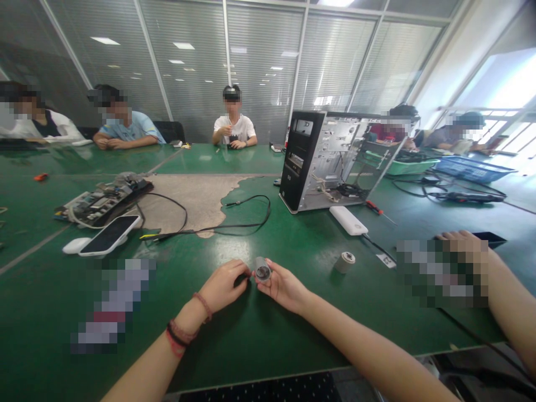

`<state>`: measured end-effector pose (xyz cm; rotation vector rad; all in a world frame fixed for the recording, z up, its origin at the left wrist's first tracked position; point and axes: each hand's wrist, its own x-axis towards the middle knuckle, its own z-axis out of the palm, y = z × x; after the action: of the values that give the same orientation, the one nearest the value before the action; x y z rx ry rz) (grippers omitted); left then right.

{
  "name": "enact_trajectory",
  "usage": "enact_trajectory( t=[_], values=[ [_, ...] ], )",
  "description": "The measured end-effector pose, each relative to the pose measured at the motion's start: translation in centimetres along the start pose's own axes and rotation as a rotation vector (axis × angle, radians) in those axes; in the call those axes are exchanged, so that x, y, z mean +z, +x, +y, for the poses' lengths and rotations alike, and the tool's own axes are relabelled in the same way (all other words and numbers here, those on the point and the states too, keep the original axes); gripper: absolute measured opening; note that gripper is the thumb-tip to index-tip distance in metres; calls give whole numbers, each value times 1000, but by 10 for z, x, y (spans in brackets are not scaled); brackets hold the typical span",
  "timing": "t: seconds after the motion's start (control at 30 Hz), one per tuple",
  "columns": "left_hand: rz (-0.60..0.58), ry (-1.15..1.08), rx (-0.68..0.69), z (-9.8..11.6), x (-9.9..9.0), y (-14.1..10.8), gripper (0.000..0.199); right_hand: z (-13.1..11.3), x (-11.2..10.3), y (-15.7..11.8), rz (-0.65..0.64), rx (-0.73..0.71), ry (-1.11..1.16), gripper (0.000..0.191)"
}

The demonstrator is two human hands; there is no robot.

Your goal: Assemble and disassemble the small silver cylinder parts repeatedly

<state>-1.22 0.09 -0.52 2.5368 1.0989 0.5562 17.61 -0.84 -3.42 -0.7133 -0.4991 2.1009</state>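
A short grey metal cylinder (pixel 263 270) with a hollow, dark-looking end facing me is held in my right hand (pixel 282 286), thumb and fingers around it. My left hand (pixel 224 286) is just to its left, with its fingers bent and the tips pressed together close to the cylinder's side. Anything between those fingertips is too small to make out. A second grey cylindrical part (pixel 345 263), with a lighter cap-like top, stands on the green table (pixel 301 318) to the right of my hands.
An open computer case (pixel 304 162) stands behind, with a white power bank (pixel 348 220) and a screwdriver (pixel 374 207) before it. A circuit board assembly (pixel 109 198), phone (pixel 111 234) and black cable (pixel 251 225) lie left. Another person's hand (pixel 464 251) rests right; several people sit around.
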Motion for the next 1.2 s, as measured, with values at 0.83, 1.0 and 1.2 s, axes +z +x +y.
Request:
enact_trajectory(
  t=[0.83, 1.0, 1.2],
  values=[
    [-19, 46, 7, 0, -1, 0, 12, -2, -2, 0, 52, 16, 23, 31],
    [-20, 72, 9, -3, 1, 0, 11, 4, 0, 0, 57, -154, -158, 28],
    [-25, 88, 19, -4, 1, 1, 9, 7, 0, 1, 64, -352, -421, 39]
  ],
)
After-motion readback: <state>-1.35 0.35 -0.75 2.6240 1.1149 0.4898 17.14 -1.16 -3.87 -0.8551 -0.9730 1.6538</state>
